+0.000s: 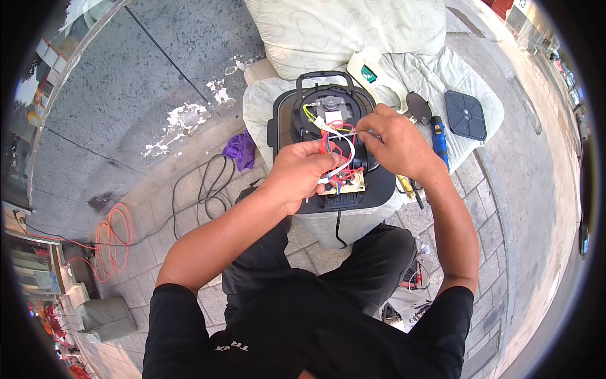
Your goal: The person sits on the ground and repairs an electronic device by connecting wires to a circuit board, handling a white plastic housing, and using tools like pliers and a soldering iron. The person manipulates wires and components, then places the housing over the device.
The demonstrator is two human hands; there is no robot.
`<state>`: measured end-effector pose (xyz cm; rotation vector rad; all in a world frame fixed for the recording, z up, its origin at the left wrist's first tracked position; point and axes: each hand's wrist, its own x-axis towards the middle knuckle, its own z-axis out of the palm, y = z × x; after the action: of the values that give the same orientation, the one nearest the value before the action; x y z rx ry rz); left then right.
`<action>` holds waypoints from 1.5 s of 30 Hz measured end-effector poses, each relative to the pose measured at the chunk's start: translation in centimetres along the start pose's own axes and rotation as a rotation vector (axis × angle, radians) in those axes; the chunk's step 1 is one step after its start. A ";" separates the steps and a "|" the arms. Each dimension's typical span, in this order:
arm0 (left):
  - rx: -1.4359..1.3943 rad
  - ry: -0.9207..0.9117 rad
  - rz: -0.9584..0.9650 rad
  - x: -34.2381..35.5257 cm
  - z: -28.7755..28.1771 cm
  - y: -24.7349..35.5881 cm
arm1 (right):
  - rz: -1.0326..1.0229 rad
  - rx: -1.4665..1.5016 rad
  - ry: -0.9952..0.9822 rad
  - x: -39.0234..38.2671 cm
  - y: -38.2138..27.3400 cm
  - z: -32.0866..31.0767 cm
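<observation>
A black appliance [377, 194] stands in front of me with its housing opened, showing a round motor-like part [331, 105] and a small circuit board [355, 185]. Red, white, blue and yellow wires [346, 153] run between them. My left hand [295, 172] is closed with thumb and fingertips on the wire bundle, just above the board. From the right, my right hand [398, 143] pinches a thin, light-coloured piece at the wires; whether it is a tool or a wire end is too small to tell.
A pale padded cover [353, 28] lies behind the appliance. On it to the right are a dark square plate [466, 115] and a blue-handled tool [439, 140]. A purple cloth [240, 150], a black cable [208, 196] and an orange cord [113, 243] lie on the left pavement.
</observation>
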<state>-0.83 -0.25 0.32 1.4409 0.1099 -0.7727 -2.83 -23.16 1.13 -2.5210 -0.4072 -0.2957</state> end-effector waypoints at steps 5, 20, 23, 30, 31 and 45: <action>0.014 -0.027 0.049 -1.0 0.5 0.6 | -0.025 0.003 -0.047 0.4 0.1 -0.2; -0.070 0.072 0.125 -0.8 0.6 -0.3 | -0.083 0.037 -0.104 1.6 0.0 -0.6; -0.078 0.035 0.150 -0.4 0.3 -0.6 | -0.119 -0.023 -0.086 1.3 -0.8 -0.7; -0.093 0.041 0.149 0.0 0.2 -0.8 | -0.210 -0.141 -0.006 1.3 -2.0 -0.2; -0.081 0.031 0.141 -0.1 0.1 -0.6 | -0.202 -0.158 -0.017 1.3 -2.2 -0.2; -0.129 0.032 0.169 0.1 0.1 -1.2 | -0.170 -0.048 -0.051 1.0 -1.9 -0.9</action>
<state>-1.38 -0.28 -0.70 1.3217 0.0600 -0.5936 -2.72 -21.88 3.08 -2.5486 -0.6441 -0.3101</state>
